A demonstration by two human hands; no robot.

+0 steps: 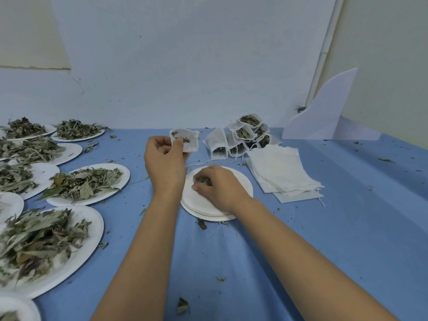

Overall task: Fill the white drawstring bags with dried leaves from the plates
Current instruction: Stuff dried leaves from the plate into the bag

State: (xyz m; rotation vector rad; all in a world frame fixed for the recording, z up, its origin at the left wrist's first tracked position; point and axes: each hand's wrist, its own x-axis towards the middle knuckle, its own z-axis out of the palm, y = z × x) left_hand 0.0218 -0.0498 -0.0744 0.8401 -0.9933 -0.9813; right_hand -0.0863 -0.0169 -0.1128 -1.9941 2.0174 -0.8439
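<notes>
My left hand [163, 158] pinches the open mouth of a white drawstring bag [188, 142], held above the table with a few dried leaves inside. My right hand [216, 184] is curled around a small pinch of dried leaves [203, 180] on top of a stack of white paper plates [208, 210] in front of me. Several plates heaped with dried leaves [85, 181] lie to the left. A pile of filled bags [243, 137] sits behind the stack, and flat empty bags [282, 174] lie to its right.
The blue table [324, 239] is scattered with leaf crumbs. A white foam board piece [324, 112] leans against the wall at the back right. The wall runs close behind the table's far edge.
</notes>
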